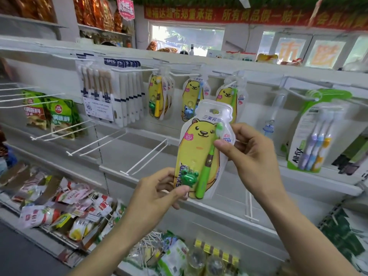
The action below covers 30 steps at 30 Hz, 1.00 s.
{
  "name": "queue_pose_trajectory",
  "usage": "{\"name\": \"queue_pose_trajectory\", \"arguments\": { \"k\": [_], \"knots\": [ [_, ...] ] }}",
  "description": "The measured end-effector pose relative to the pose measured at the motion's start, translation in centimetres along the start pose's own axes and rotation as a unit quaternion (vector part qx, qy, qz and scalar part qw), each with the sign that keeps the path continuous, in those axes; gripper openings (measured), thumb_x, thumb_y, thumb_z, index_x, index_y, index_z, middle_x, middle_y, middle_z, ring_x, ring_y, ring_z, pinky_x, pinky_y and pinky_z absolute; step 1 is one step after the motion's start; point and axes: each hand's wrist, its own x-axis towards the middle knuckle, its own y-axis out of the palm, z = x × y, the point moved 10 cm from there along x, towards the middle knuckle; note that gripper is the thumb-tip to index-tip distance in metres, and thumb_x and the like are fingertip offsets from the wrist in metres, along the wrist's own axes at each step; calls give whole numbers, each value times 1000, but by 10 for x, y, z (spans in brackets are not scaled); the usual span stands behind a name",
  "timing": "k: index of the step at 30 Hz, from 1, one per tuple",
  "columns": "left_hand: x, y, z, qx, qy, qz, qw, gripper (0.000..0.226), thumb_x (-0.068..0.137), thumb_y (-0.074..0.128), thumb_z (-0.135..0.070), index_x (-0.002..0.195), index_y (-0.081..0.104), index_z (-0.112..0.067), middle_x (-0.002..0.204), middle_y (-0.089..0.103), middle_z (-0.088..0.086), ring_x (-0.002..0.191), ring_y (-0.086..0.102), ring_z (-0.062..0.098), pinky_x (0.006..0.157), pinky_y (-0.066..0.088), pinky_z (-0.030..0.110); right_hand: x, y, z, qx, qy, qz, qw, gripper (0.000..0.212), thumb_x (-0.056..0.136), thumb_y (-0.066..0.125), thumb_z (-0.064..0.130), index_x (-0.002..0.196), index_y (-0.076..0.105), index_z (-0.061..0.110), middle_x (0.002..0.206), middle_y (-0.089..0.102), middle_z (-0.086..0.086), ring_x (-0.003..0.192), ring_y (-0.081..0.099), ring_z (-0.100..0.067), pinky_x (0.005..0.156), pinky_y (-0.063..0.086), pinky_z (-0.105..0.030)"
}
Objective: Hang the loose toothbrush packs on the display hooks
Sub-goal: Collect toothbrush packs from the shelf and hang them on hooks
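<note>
I hold a yellow bear-print toothbrush pack (197,148) with a green brush and a green frog toy upright in front of the display. My left hand (159,192) pinches its bottom left corner. My right hand (251,154) pinches its right edge near the brush head. The pack's hang hole at the top is free, just below and in front of a hook (225,73) carrying a matching green-brush pack (232,96). Two more hooks to the left hold similar bear packs (159,96) (194,96).
White multi-brush packs (111,92) hang at the left. A green All-fix pack (318,132) hangs at the right. Bare white wire hooks (145,156) jut out below the toothbrush row. Snack bags (59,208) fill the lower shelves.
</note>
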Motion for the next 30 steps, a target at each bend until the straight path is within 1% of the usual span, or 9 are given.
{"name": "queue_pose_trajectory", "arguments": {
  "k": [3, 6, 9, 10, 14, 19, 25, 28, 30],
  "knots": [
    [13, -6, -4, 7, 16, 7, 1000, 14, 85, 76, -14, 98, 74, -20, 90, 77, 3, 79, 72, 22, 64, 61, 35, 6, 1, 8, -24, -15, -22, 999, 16, 86, 72, 11, 101, 69, 16, 96, 77, 8, 86, 72, -8, 71, 56, -22],
    [32, -5, -2, -2, 8, 41, 999, 14, 85, 75, -3, 96, 72, -11, 87, 77, 6, 78, 73, 23, 64, 60, 31, 11, 3, 13, -77, -27, -50, 995, 16, 87, 73, 13, 103, 71, 16, 96, 77, 4, 84, 72, -17, 72, 59, -32],
    [47, -5, -3, -12, 12, 76, 997, 13, 83, 76, -1, 94, 70, -8, 85, 77, 8, 76, 73, 23, 64, 60, 34, 12, 3, 18, -88, -31, -80, 992, 17, 88, 73, 9, 104, 71, 12, 95, 77, 2, 84, 72, -13, 73, 57, -24],
    [51, -5, -3, -14, 16, 86, 996, 13, 83, 76, -1, 92, 69, -8, 83, 77, 8, 75, 73, 23, 63, 60, 35, 12, 3, 19, -92, -30, -89, 991, 16, 88, 72, 9, 104, 71, 11, 96, 77, 2, 84, 72, -13, 74, 57, -24],
    [62, -7, -5, -29, 32, 110, 993, 12, 83, 76, 1, 89, 68, -6, 78, 76, 6, 70, 72, 22, 60, 59, 35, 12, 1, 24, -94, -28, -123, 988, 15, 88, 72, 8, 102, 71, 13, 94, 76, 0, 83, 71, -16, 76, 58, -32],
    [73, -5, -8, -51, 45, 131, 989, 13, 85, 74, 0, 91, 69, -11, 80, 76, 5, 72, 72, 26, 58, 58, 32, 17, 0, 29, -104, -30, -155, 982, 16, 88, 72, 5, 102, 71, 13, 95, 77, 0, 85, 73, -17, 77, 59, -31],
    [88, 3, -3, -55, 43, 144, 987, 16, 85, 75, -1, 91, 70, -16, 80, 76, 5, 71, 73, 28, 58, 58, 36, 24, -9, 23, -113, -10, -172, 979, 16, 88, 73, 5, 101, 71, 13, 93, 77, 4, 82, 73, -11, 72, 57, -24],
    [97, 7, -1, -60, 42, 143, 987, 16, 84, 75, 0, 92, 70, -14, 80, 76, 5, 70, 72, 25, 57, 57, 33, 28, -11, 22, -127, -14, -171, 977, 16, 88, 73, 6, 99, 72, 16, 94, 77, 3, 81, 73, -13, 73, 59, -28],
    [102, 10, 0, -59, 45, 144, 987, 15, 85, 74, 1, 93, 70, -11, 81, 76, 5, 71, 72, 25, 57, 57, 31, 30, -12, 21, -135, -23, -171, 976, 15, 88, 72, 5, 100, 72, 15, 95, 77, 1, 82, 73, -19, 75, 60, -31]
  ]
}}
